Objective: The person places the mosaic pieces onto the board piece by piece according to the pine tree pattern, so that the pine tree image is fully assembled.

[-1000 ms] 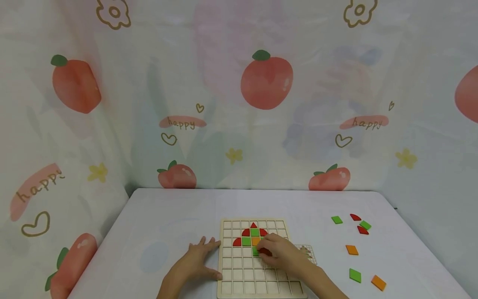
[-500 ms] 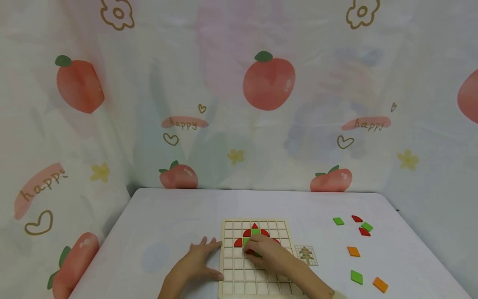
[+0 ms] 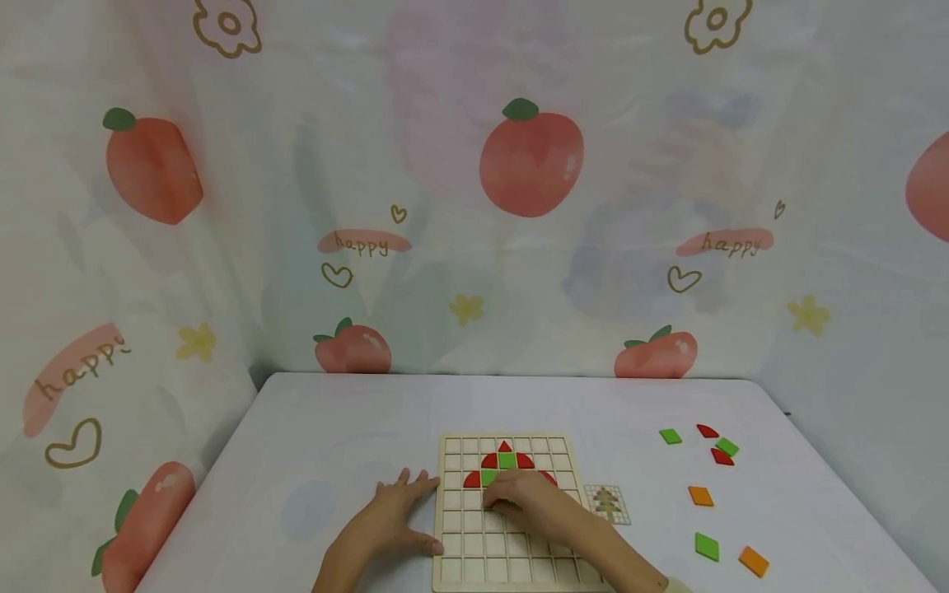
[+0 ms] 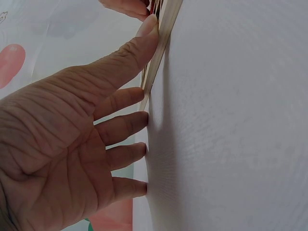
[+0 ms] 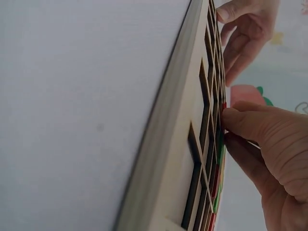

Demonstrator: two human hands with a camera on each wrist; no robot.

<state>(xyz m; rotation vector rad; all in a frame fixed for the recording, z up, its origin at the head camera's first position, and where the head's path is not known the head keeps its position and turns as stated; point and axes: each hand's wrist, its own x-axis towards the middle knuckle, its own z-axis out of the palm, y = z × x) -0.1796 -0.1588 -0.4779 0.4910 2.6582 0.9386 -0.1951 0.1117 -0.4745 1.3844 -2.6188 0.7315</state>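
Observation:
A wooden grid board (image 3: 472, 543) lies on the table with flat coloured tiles set in its upper cells. Among them are a red triangle (image 3: 505, 447), a green square (image 3: 507, 460) and red quarter-circles (image 3: 472, 479). My left hand (image 3: 389, 519) is spread at the board's left side, its thumb and index finger touching the edge. Over the middle cells, my right hand (image 3: 537, 504) pinches a red tile (image 5: 224, 105) between thumb and fingers, down at the board. Most of that tile is hidden, as are several cells under the hand.
A small pattern card (image 3: 606, 504) with a tree drawing lies right of the board. Farther right are loose tiles: green (image 3: 707, 547), orange (image 3: 754, 562) and red (image 3: 708, 431) ones, several in all. A printed cloth (image 3: 415, 165) hangs behind the table.
My right hand has moved left over the board with the red tile, from the right of the lower green tile to its left, then stayed there. The left hand has kept its place.

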